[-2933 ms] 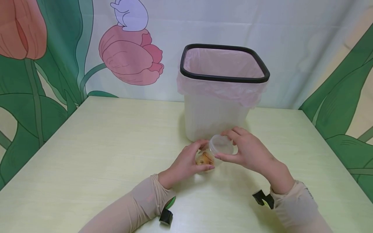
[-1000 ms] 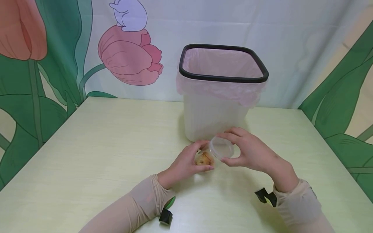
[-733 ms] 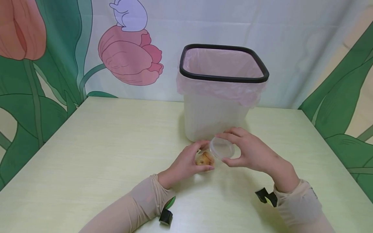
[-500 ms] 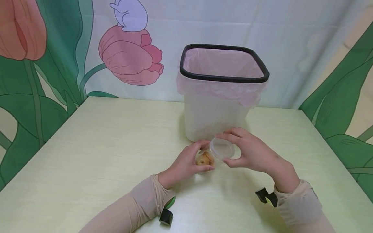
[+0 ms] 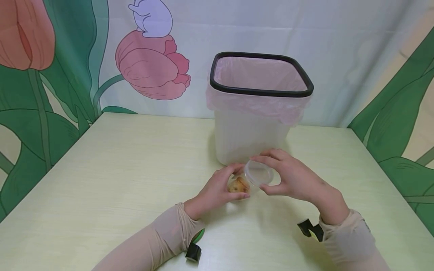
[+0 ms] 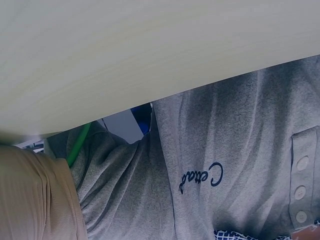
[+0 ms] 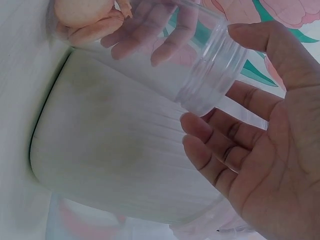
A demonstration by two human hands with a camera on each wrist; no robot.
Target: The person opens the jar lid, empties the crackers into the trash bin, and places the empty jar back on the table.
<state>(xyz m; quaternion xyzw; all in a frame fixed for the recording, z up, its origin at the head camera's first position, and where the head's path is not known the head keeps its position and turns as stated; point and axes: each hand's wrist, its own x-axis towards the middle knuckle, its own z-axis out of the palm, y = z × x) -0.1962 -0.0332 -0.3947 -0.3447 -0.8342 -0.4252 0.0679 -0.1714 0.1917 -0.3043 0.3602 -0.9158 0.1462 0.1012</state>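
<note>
Just in front of the bin, a clear plastic jar (image 7: 172, 80) lies tilted with its capped end toward the right. Inside its base is a tan-orange lumpy thing (image 5: 238, 185), which looks smooth and folded in the right wrist view; its kind is unclear. My left hand (image 5: 215, 188) grips the jar round its body, thumb on the near side. At the other end, my right hand (image 5: 288, 175) pinches the translucent round lid (image 5: 259, 173) between thumb and fingers. In the right wrist view the remaining fingers curl loosely below the lid. The left wrist view does not show the left hand.
A white bin (image 5: 251, 135) with a black rim (image 5: 261, 91) and a pink liner bag (image 5: 254, 103) stands close behind the jar. The pale table (image 5: 118, 169) reaches a floral curtain (image 5: 196, 22) at the back. A grey shirt (image 6: 210, 150) fills the left wrist view below the table edge.
Since the earliest frame my right hand has turned, its thumb and fingers shifting round the lid. The left hand and jar stay put. In the last second hardly anything has moved.
</note>
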